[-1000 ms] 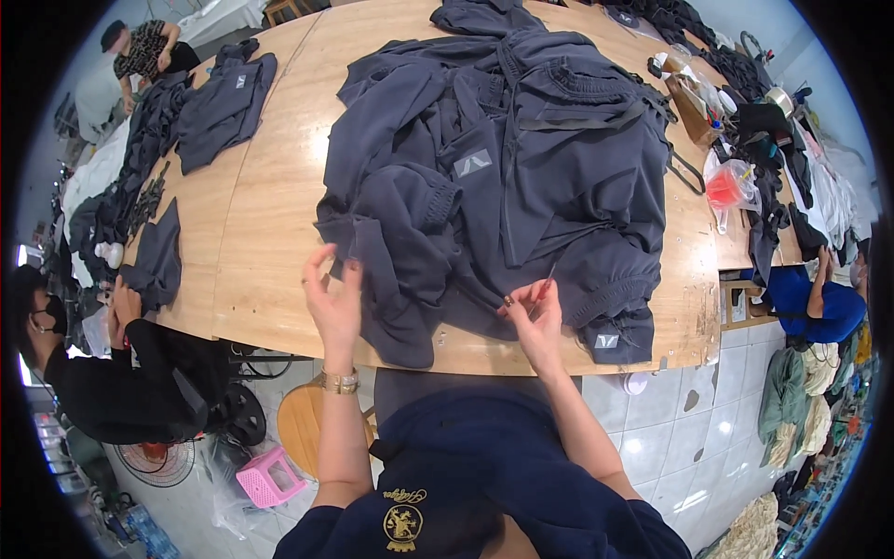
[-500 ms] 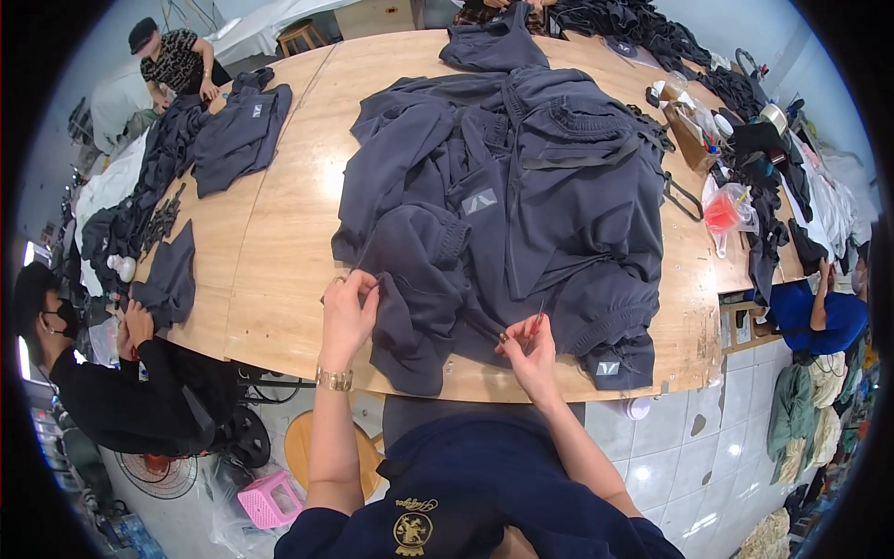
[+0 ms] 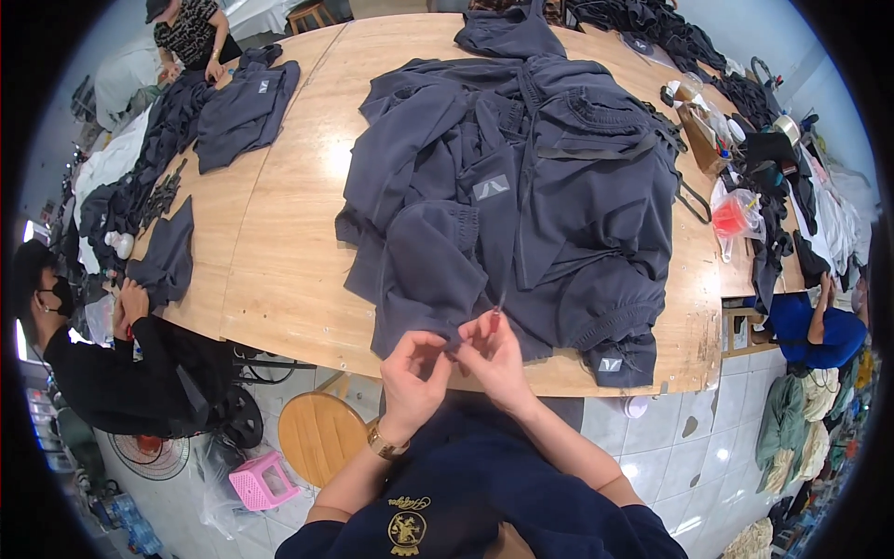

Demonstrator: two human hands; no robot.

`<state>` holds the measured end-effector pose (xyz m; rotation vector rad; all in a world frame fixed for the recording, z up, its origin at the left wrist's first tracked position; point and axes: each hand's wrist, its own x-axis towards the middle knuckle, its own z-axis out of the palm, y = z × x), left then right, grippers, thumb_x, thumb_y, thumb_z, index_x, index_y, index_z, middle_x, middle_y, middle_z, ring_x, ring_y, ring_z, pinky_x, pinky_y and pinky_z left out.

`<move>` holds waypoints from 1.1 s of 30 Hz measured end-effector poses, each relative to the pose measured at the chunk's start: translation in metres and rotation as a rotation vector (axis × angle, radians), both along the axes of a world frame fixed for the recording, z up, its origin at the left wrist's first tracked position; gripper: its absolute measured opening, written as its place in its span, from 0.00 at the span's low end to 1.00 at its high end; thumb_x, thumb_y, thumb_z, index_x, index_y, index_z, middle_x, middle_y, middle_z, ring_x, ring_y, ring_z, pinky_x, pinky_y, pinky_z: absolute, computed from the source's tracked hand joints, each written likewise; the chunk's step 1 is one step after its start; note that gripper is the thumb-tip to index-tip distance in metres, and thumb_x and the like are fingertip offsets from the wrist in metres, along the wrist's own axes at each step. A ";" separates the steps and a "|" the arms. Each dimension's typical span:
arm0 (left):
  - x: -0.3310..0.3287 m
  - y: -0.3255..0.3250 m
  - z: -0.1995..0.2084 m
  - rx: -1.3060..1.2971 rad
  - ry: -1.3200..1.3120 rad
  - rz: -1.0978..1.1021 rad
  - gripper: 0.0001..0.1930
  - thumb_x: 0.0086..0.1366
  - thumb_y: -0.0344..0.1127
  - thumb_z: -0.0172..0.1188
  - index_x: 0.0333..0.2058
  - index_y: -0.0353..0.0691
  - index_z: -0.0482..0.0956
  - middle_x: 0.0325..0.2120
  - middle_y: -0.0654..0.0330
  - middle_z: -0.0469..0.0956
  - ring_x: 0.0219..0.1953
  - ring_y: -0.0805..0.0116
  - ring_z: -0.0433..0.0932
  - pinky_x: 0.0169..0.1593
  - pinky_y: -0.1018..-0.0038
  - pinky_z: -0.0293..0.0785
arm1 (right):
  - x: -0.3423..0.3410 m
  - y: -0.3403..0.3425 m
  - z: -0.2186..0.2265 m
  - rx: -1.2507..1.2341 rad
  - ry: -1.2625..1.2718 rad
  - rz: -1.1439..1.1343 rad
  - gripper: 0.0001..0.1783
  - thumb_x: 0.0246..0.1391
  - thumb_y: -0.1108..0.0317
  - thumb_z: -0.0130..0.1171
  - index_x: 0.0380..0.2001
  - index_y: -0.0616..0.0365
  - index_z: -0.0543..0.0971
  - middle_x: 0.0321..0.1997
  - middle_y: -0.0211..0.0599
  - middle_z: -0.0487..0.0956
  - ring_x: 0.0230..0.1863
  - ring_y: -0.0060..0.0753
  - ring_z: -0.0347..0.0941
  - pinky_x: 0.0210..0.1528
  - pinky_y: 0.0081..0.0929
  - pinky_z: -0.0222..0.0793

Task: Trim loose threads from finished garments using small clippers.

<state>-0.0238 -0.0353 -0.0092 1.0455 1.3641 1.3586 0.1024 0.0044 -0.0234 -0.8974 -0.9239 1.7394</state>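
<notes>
A heap of dark grey garments [image 3: 596, 214] with elastic gathers and pale reflective patches is spread on the wooden table in front of me. At its near edge, my left hand [image 3: 416, 384] is closed, its thumb and forefinger pinching the edge of a garment [image 3: 430, 303]. My right hand [image 3: 495, 365] meets it there, fingertips almost touching the left ones at the same bit of cloth. Held in the right hand is a small red-handled tool [image 3: 496, 320] with a thin pointed metal tip directed away from me; its exact kind is unclear.
The wooden table [image 3: 279, 224] curves around me. At its right stand a cardboard box [image 3: 700, 140] and a bag of red liquid [image 3: 733, 216]. Co-workers handle grey garments at the left. Beside me on the floor are a round wooden stool [image 3: 321, 436] and a pink plastic stool [image 3: 264, 482].
My left hand has moved right and nearer to me, drawing the garment's edge along. The right hand has shifted left, so both hands now meet. The view has shifted slightly.
</notes>
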 end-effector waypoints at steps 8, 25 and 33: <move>0.002 0.018 0.002 -0.330 -1.064 -0.101 0.11 0.67 0.40 0.52 0.39 0.37 0.73 0.35 0.58 0.76 0.35 0.70 0.75 0.37 0.80 0.71 | 0.026 0.004 0.035 0.505 -0.479 -0.070 0.14 0.45 0.82 0.55 0.31 0.58 0.61 0.29 0.34 0.71 0.23 0.21 0.67 0.26 0.20 0.64; 0.010 0.032 0.023 -0.098 -1.025 -0.146 0.12 0.71 0.38 0.45 0.38 0.36 0.73 0.41 0.54 0.76 0.48 0.58 0.75 0.53 0.57 0.73 | 0.049 0.005 0.034 0.512 -0.875 -0.013 0.19 0.52 0.56 0.61 0.22 0.59 0.67 0.17 0.39 0.70 0.18 0.43 0.68 0.21 0.32 0.62; 0.014 0.030 0.013 -0.040 -1.019 -0.079 0.12 0.70 0.37 0.46 0.37 0.34 0.72 0.39 0.51 0.76 0.46 0.57 0.75 0.55 0.58 0.70 | 0.046 0.003 0.022 0.753 -1.069 -0.100 0.19 0.48 0.55 0.63 0.22 0.57 0.69 0.17 0.37 0.72 0.17 0.41 0.70 0.18 0.31 0.62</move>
